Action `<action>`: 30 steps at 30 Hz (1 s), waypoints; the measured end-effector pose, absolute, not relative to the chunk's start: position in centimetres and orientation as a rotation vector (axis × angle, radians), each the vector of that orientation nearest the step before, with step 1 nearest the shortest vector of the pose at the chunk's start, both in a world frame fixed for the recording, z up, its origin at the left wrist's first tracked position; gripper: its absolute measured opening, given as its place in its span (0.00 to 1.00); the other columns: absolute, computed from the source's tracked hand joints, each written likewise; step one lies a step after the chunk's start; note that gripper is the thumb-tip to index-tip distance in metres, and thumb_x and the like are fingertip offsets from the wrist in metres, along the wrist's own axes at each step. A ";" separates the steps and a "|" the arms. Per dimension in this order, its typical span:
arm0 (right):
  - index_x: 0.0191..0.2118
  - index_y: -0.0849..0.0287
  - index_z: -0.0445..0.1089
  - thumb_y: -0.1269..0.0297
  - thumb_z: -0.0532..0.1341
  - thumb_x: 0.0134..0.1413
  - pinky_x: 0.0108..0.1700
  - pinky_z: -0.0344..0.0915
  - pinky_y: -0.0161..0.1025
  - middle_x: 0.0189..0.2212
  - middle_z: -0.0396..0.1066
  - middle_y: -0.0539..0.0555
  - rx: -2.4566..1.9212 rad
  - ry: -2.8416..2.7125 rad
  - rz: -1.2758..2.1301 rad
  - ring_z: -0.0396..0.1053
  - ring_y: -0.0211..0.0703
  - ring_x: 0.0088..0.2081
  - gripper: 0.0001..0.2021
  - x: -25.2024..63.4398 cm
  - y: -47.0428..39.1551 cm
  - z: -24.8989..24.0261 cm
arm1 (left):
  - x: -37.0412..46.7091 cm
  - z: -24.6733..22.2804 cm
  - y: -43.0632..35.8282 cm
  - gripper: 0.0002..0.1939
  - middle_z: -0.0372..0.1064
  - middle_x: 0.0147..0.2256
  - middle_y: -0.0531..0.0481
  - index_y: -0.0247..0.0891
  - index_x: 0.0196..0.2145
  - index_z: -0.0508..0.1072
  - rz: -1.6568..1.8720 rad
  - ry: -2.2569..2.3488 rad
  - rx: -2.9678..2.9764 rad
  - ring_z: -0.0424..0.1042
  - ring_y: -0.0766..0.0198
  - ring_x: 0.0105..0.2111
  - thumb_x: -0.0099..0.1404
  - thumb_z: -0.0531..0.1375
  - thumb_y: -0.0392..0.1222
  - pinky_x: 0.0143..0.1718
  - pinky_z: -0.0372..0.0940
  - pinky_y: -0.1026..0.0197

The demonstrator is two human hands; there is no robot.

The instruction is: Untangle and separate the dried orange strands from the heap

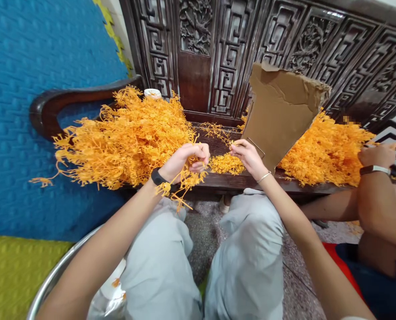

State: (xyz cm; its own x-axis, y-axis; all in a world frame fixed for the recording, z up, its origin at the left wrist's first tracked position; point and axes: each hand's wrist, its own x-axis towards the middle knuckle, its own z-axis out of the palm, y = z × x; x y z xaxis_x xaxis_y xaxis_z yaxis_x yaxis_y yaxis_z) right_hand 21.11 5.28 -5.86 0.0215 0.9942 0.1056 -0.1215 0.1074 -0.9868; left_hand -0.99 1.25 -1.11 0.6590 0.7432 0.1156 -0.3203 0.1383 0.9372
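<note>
My left hand [188, 161] is closed around a bunch of orange branching strands [184, 183] that dangle below the wrist, beside a dark wristband. My right hand [251, 161], with a thin bangle on its wrist, has thumb and fingertips pinched together. A small orange bit shows at those fingertips, too small to name. Under and between the hands lies a low heap of small orange pieces [227, 164]. To the left rises a big tangled pile of orange branching strands [134, 138], right behind my left hand.
A brown cardboard sheet [281, 115] stands upright on the dark wooden bench [214, 180]. Beyond it is another orange pile [327, 151], where a co-worker's hand [378, 155] works. A carved backrest [194, 80] closes off the back. A metal basin [54, 278] sits at lower left.
</note>
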 end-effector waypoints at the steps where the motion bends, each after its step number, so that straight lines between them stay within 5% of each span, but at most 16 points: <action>1: 0.27 0.59 0.65 0.64 0.66 0.38 0.34 0.66 0.31 0.25 0.68 0.47 -1.164 -1.179 1.136 0.67 0.31 0.26 0.10 21.2 5.7 -6.6 | -1.0 -1.2 1.3 0.07 0.50 0.12 0.55 0.33 0.17 0.67 0.809 0.436 1.209 0.48 0.75 0.13 0.50 0.55 0.34 0.15 0.42 0.68; 6: 0.24 0.61 0.65 0.63 0.63 0.42 0.28 0.64 0.33 0.20 0.66 0.48 -1.473 -1.216 0.945 0.64 0.33 0.22 0.08 22.2 8.1 -10.1 | -0.9 -1.4 1.6 0.07 0.49 0.12 0.56 0.34 0.18 0.66 0.822 0.466 1.208 0.48 0.74 0.13 0.51 0.54 0.34 0.16 0.42 0.68; 11: 0.21 0.62 0.67 0.69 0.62 0.40 0.34 0.62 0.35 0.19 0.66 0.47 -1.648 -1.335 0.701 0.62 0.34 0.25 0.04 23.4 9.8 -12.4 | -0.8 -1.5 1.8 0.06 0.51 0.13 0.55 0.33 0.20 0.67 0.831 0.484 1.212 0.50 0.74 0.13 0.52 0.54 0.35 0.17 0.44 0.68; 16: 0.28 0.61 0.69 0.72 0.62 0.39 0.35 0.60 0.36 0.18 0.64 0.46 -1.771 -1.492 0.526 0.62 0.35 0.24 0.05 24.0 10.5 -13.4 | -0.8 -1.5 1.8 0.05 0.55 0.14 0.54 0.34 0.23 0.68 0.852 0.507 1.216 0.53 0.72 0.15 0.53 0.54 0.36 0.18 0.49 0.67; 30: 0.38 0.61 0.71 0.80 0.55 0.45 0.49 0.58 0.43 0.38 0.69 0.59 -1.892 -1.741 0.214 0.63 0.46 0.43 0.15 24.5 11.1 -14.1 | -1.0 -1.3 1.6 0.06 0.60 0.18 0.54 0.34 0.29 0.67 0.906 0.539 1.167 0.61 0.69 0.19 0.51 0.55 0.36 0.23 0.57 0.66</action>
